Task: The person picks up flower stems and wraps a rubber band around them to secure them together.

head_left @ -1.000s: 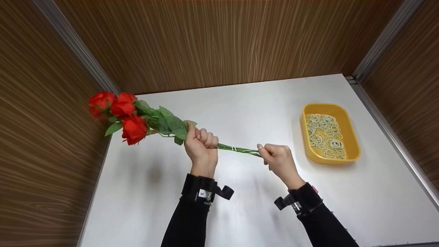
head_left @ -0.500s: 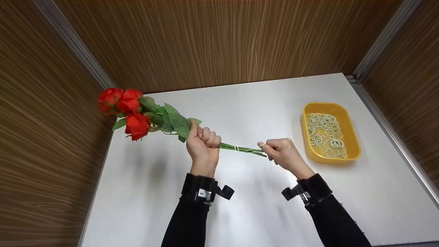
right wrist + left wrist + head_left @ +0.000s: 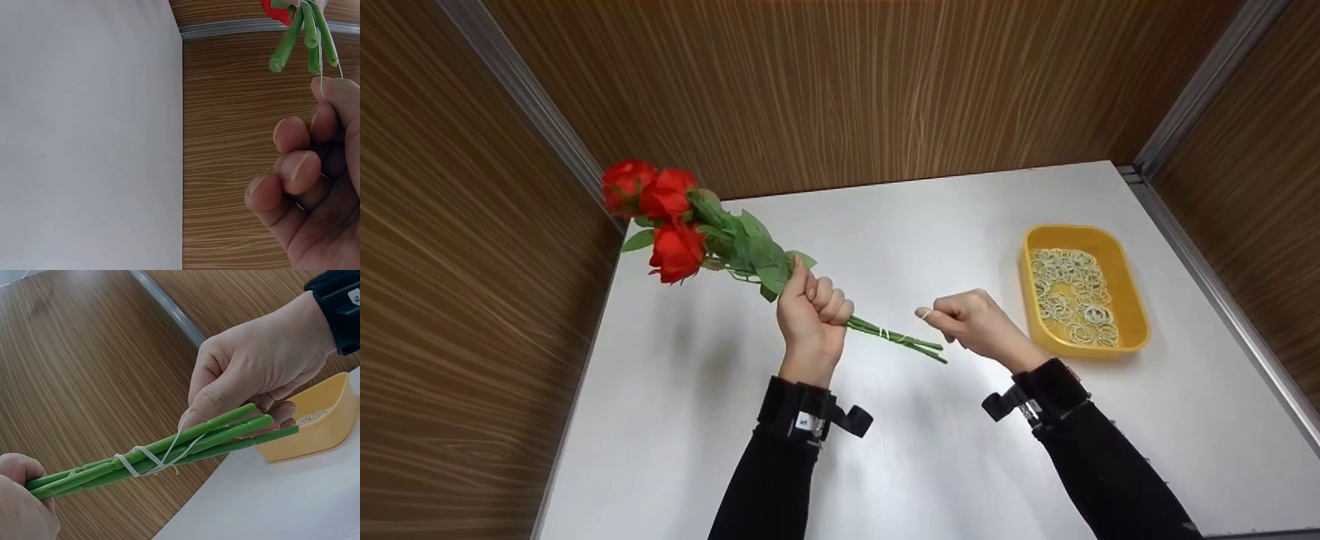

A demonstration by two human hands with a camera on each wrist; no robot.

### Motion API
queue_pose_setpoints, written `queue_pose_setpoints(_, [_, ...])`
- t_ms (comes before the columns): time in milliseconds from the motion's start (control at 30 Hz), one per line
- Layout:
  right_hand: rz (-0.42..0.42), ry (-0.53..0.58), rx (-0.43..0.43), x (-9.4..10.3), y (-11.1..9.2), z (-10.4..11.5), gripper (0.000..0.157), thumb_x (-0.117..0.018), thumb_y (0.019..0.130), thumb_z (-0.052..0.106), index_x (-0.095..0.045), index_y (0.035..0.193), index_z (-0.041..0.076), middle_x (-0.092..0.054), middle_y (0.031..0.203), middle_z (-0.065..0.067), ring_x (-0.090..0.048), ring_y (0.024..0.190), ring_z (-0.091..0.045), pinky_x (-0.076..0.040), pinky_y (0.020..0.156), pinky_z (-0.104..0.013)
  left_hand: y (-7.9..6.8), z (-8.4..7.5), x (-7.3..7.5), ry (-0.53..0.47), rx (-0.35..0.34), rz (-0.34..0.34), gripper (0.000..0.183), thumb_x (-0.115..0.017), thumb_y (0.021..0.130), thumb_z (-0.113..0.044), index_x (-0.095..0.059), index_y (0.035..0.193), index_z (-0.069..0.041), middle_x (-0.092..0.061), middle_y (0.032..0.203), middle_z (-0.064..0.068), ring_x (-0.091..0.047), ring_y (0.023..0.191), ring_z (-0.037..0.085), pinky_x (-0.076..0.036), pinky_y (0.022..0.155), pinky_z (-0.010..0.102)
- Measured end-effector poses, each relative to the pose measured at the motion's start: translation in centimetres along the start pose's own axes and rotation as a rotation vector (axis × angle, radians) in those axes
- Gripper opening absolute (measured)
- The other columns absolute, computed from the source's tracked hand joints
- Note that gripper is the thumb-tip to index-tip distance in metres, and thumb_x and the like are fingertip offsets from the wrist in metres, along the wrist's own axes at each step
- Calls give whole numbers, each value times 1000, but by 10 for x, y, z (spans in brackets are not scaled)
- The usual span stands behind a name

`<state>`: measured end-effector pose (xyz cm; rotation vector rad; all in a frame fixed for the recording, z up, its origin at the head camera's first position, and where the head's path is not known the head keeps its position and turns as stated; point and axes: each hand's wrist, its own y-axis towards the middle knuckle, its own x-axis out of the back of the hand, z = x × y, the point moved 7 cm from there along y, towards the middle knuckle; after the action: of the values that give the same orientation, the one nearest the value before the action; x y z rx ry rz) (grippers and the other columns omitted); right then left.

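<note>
My left hand (image 3: 814, 322) grips a bunch of red roses (image 3: 679, 251) around the stems, just below the leaves (image 3: 754, 255). The flower heads point to the upper left, and the green stem ends (image 3: 228, 433) stick out to the right of the fist. A thin pale rubber band (image 3: 128, 464) is wound round these stems. One loop of it stretches to the right hand (image 3: 979, 326), where it is hooked over the thumb (image 3: 340, 95). The right fingers are curled, and in the head view this hand stands just off the stem tips.
A yellow plastic box (image 3: 1132, 307) holding many loose rubber bands (image 3: 1069, 281) stands on the white table (image 3: 945, 225), to the right of the right hand. Wood-grain panels (image 3: 855, 90) rise behind the table and on both sides.
The roses have moved right and up, with the stem ends tilting down. My right hand has come off the stem tips and moved slightly up, the band still on its thumb.
</note>
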<state>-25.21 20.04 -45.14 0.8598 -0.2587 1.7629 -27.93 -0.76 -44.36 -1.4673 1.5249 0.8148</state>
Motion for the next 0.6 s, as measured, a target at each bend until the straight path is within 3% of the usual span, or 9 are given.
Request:
queue_pose_setpoints(267, [115, -121, 23, -13, 19, 21, 50, -65, 103, 27, -46, 58, 17, -43, 52, 13, -37, 47, -2, -32, 50, -23, 2, 11, 4, 134, 42, -12, 52, -39, 112, -35, -30, 63, -18, -21, 50, -8, -20, 37, 4, -12, 42, 22])
queue_pose_setpoints(467, [240, -232, 72, -26, 32, 40, 49, -65, 102, 33, -46, 60, 18, -44, 54, 13, -39, 49, -3, -33, 51, -24, 6, 19, 6, 214, 103, -11, 55, -42, 112, -33, -30, 60, -20, -20, 50, -8, -20, 37, 3, -12, 42, 21])
queue_pose_setpoints(600, [307, -235, 90, -33, 33, 44, 46, -66, 101, 34, -49, 62, 17, -50, 57, 12, -43, 51, -1, -36, 51, -24, 8, 17, 10, 220, 111, -24, 55, -43, 111, -32, -30, 59, -20, -18, 51, -8, -19, 37, 3, -11, 42, 21])
